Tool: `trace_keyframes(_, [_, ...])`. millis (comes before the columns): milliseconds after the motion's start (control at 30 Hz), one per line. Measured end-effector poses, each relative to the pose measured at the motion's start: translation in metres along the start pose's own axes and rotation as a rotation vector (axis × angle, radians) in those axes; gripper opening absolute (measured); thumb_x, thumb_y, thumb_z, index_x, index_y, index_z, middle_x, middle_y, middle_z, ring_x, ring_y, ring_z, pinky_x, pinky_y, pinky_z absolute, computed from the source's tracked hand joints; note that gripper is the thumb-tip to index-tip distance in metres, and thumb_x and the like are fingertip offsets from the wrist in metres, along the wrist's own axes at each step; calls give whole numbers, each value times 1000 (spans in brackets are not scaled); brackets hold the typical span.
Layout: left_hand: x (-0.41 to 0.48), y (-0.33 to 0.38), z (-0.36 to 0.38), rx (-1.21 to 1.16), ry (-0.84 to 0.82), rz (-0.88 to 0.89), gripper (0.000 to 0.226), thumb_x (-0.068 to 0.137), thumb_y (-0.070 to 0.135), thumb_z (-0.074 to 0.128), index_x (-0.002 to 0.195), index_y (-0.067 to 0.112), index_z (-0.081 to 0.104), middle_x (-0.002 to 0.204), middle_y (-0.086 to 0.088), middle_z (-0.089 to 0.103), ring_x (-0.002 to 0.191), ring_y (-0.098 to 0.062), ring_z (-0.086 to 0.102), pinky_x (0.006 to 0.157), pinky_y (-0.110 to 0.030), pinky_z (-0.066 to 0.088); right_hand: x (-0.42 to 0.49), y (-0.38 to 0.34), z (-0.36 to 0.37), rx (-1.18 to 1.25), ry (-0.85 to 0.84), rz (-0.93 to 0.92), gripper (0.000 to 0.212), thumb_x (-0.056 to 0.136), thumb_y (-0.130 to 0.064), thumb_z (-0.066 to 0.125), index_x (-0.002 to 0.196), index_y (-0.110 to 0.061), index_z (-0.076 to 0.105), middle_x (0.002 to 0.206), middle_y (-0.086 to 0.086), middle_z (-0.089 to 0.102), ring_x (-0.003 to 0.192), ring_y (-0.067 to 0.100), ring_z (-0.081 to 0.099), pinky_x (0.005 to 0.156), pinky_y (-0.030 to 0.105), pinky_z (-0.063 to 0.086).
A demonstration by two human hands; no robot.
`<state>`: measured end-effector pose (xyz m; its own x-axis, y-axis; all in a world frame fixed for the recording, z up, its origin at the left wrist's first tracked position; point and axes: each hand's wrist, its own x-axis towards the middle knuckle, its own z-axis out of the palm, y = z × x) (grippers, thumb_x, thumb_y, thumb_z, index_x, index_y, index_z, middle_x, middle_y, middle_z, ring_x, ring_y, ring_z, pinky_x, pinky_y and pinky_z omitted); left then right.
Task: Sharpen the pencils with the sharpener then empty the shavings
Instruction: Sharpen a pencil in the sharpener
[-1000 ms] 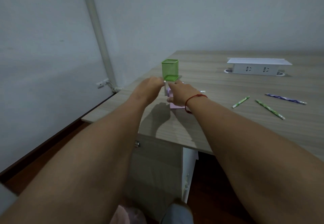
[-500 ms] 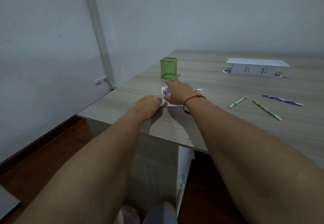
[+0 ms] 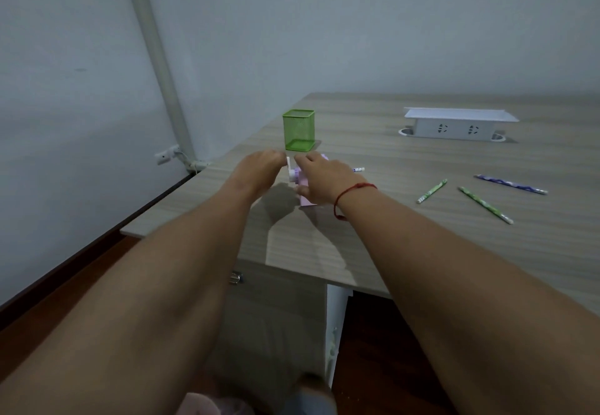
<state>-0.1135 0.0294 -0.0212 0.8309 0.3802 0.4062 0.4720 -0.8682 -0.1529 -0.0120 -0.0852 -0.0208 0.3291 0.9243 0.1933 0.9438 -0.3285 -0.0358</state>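
Observation:
A small pink crank sharpener (image 3: 304, 188) stands on the wooden desk (image 3: 406, 226), mostly covered by my right hand (image 3: 321, 176), which presses down on its top. My left hand (image 3: 259, 168) is closed on the white crank handle (image 3: 288, 164) at the sharpener's left side. A pencil (image 3: 358, 169) sticks out of the sharpener to the right; only its end shows. Three loose pencils lie further right: a short green one (image 3: 431, 191), a longer green one (image 3: 485, 205) and a purple one (image 3: 511, 184).
A green mesh pencil cup (image 3: 298, 130) stands just behind the sharpener. A white socket box (image 3: 454, 123) sits at the back of the desk. The desk's left edge runs close to my left hand; a wall pipe (image 3: 159, 57) rises beyond it.
My left hand went down and toward me half a second ago and is now back up beside the cup, turning the crank. My right hand stayed on the sharpener.

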Motion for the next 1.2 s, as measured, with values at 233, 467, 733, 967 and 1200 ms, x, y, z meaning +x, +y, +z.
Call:
trace_keyframes(233, [-8,6,-20,-21,90,56,26,99,4,40,119,4,56,107,-21,63,99,-37,61,80,-42,47,1,-3,-5,20,-11,50,49,96,-35,52,141,-19,39,143,9,44,128,32,48,101,48,45])
trace_keyframes(467, [-44,26,-19,-133,37,-43,19,98,10,42,107,2,57,99,-23,66,90,-41,63,75,-45,51,3,-7,-6,9,-28,64,45,94,-35,55,134,-17,44,138,11,46,124,33,51,101,45,45])
trace_keyframes(733, [-53,35,-5,-165,-190,-118,28,102,13,38,107,1,62,103,-18,66,90,-31,64,86,-42,53,4,-3,-8,33,-38,21,46,93,-35,55,134,-16,45,137,12,48,120,33,52,99,45,47])
trace_keyframes(967, [-28,24,16,-175,-286,-139,33,103,20,36,115,3,60,114,-20,64,102,-34,62,89,-40,48,7,-1,0,69,23,5,46,93,-31,51,135,-14,45,139,10,48,125,33,50,102,47,44])
trace_keyframes(1200, [2,0,14,23,-188,-33,20,95,10,47,111,6,58,112,-16,63,103,-34,61,81,-41,46,7,1,6,30,45,-6,50,95,-31,52,140,-14,39,144,7,43,128,29,48,101,48,46])
